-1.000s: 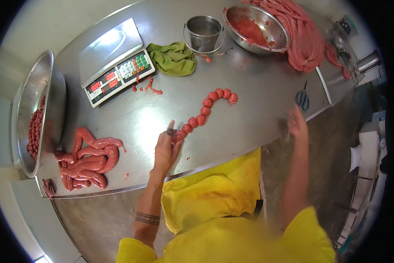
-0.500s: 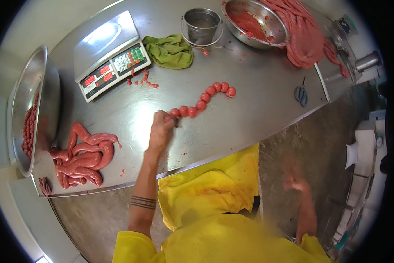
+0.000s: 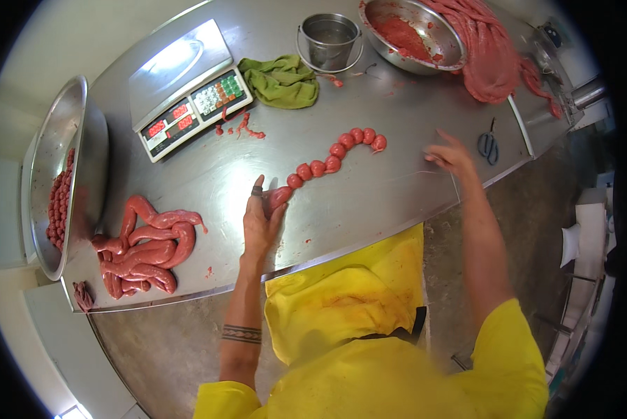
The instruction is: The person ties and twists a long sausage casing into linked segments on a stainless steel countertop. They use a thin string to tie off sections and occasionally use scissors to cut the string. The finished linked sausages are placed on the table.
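Observation:
A sausage chain [image 3: 333, 155] of several round, tied red links curves across the steel table. Its longer, untied end [image 3: 278, 197] lies between the thumb and fingers of my left hand [image 3: 260, 225], which wears a dark ring. To the right of the chain, above the table, is my right hand [image 3: 454, 158]: one finger points out and the others are curled. A thin pale string [image 3: 439, 173] runs by those curled fingers and drops below them; the grip on it is partly hidden. Past that hand lie dark-handled scissors [image 3: 489, 146].
A heap of untied sausage [image 3: 149, 244] lies at left, beside a large steel bowl [image 3: 93, 171] holding small links. Farther back are a scale [image 3: 191, 105], green cloth [image 3: 282, 82], steel bucket [image 3: 329, 43], meat bowl [image 3: 415, 66] and pale-red casing [image 3: 491, 77]. The table's edge [image 3: 341, 262] runs before me.
My right hand has come up from beside the table to above it, with a string by its fingers. My left hand has loosened from a fist, showing the untied sausage end.

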The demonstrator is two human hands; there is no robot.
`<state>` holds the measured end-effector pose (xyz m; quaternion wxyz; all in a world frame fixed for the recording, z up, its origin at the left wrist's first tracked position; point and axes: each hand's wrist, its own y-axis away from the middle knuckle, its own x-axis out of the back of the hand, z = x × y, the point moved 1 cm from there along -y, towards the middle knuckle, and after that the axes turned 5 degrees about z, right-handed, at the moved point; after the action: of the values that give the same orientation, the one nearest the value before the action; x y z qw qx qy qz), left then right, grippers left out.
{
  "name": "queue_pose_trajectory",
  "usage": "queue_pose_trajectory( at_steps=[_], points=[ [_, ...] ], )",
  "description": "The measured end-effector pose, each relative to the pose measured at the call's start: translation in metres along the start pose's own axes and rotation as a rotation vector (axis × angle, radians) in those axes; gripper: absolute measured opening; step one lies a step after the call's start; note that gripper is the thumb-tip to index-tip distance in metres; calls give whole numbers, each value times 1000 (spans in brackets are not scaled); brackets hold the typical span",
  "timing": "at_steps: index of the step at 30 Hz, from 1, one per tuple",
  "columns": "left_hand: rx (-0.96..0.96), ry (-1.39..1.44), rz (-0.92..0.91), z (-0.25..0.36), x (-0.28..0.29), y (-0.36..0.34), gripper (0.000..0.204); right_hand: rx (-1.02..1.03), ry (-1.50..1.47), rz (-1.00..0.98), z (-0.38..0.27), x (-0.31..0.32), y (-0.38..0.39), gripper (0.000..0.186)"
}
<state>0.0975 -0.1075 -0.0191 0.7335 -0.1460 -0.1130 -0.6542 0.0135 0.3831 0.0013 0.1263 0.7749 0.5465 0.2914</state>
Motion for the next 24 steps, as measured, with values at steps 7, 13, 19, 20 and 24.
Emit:
queue_pose_trajectory(
  at_steps=[7, 13, 19, 20, 24],
  points=[
    [-459, -448, 8, -4, -11, 2, 48, 381, 373, 32, -41, -81, 36, 84],
    [-451, -635, -35, -8, -24, -24, 11, 461, 339, 105, 142, 129, 166, 87],
    [-544, -514, -3, -12, -25, -26, 11, -140, 218, -265, 222, 294, 298, 15],
    [-524, -523, -2, -11, -25, -25, 12, -138, -85, -328, 229, 297, 313, 15],
    [-497, -586, -51, -2, -30, -24, 13, 40, -949, -427, 263, 261, 305, 32]
  ],
)
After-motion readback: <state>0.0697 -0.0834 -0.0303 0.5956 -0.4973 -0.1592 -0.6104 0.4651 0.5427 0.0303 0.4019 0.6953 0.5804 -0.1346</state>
